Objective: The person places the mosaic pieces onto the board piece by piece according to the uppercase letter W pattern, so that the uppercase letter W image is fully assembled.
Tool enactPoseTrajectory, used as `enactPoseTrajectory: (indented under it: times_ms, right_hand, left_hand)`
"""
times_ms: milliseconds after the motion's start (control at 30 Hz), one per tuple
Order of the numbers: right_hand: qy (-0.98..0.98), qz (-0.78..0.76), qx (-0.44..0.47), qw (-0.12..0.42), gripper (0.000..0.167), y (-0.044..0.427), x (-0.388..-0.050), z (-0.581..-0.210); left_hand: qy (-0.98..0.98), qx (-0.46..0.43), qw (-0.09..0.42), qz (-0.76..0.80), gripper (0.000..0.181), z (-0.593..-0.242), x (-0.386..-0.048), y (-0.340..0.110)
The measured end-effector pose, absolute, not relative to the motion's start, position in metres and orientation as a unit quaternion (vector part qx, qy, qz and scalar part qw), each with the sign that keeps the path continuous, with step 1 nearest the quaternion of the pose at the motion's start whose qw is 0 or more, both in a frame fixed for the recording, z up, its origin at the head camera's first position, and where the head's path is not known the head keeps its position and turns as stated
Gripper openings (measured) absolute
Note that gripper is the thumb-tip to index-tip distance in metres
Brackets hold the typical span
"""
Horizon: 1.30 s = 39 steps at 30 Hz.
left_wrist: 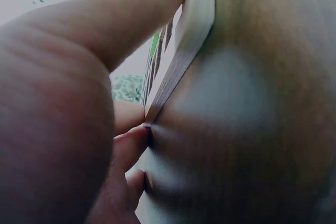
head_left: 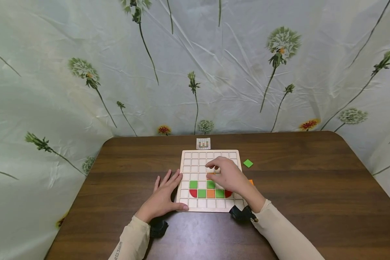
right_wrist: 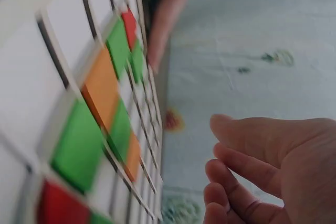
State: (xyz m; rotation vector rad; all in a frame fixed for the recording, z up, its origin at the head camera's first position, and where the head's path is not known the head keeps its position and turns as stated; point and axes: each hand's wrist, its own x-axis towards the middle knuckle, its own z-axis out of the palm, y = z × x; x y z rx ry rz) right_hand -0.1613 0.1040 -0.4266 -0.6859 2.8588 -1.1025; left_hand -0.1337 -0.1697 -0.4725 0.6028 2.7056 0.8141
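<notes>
A pale wooden grid board [head_left: 185,207] lies on the table. Green squares, orange squares and red rounded pieces sit in its lower rows, such as the green square [head_left: 193,184], the orange square [head_left: 211,193] and the red piece [head_left: 193,193]. My left hand [head_left: 164,198] rests at the board's left side, fingers spread along the edge and thumb at the bottom-left corner. Above the board hovers my right hand [head_left: 229,175], fingers loosely bent. No piece shows between its fingers [right_wrist: 231,156] in the right wrist view. It partly covers an orange piece [head_left: 210,176].
A small pattern card [head_left: 203,143] lies behind the board. To the board's right are a loose green square [head_left: 248,163] and an orange piece [head_left: 251,182], partly behind the right forearm. A flowered cloth [head_left: 234,72] hangs behind the brown table [head_left: 312,173].
</notes>
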Motion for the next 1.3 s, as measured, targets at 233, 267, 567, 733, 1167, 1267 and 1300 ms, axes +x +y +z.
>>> enactPoseTrajectory:
  times_ms: [233,267,567,733,1167,1267,1300]
  right_hand:
    - [0.913,-0.364,-0.185,-0.012,0.030,0.133,-0.165,-0.419]
    - [0.914,-0.364,-0.179,-0.014,0.030,0.137,-0.165,-0.418]
    - [0.914,-0.387,-0.113,-0.042,0.031,0.175,-0.166,-0.422]
    - [0.916,-0.388,-0.086,-0.060,0.029,0.194,-0.167,-0.424]
    - [0.926,-0.369,-0.069,-0.044,0.029,0.219,-0.161,-0.440]
    - [0.929,-0.361,-0.072,-0.036,0.030,0.221,-0.156,-0.443]
    - [0.930,-0.358,-0.075,-0.033,0.030,0.222,-0.154,-0.444]
  left_hand:
    - [0.928,0.207,0.125,0.282,0.113,-0.472,-0.134,-0.170]
    - [0.928,0.206,0.126,0.283,0.113,-0.472,-0.133,-0.170]
    - [0.930,0.205,0.125,0.278,0.113,-0.472,-0.133,-0.170]
    - [0.931,0.206,0.124,0.275,0.113,-0.473,-0.134,-0.170]
    - [0.930,0.204,0.124,0.278,0.113,-0.471,-0.133,-0.169]
    - [0.931,0.203,0.123,0.278,0.113,-0.471,-0.133,-0.169]
    - [0.931,0.203,0.124,0.277,0.113,-0.471,-0.133,-0.169]
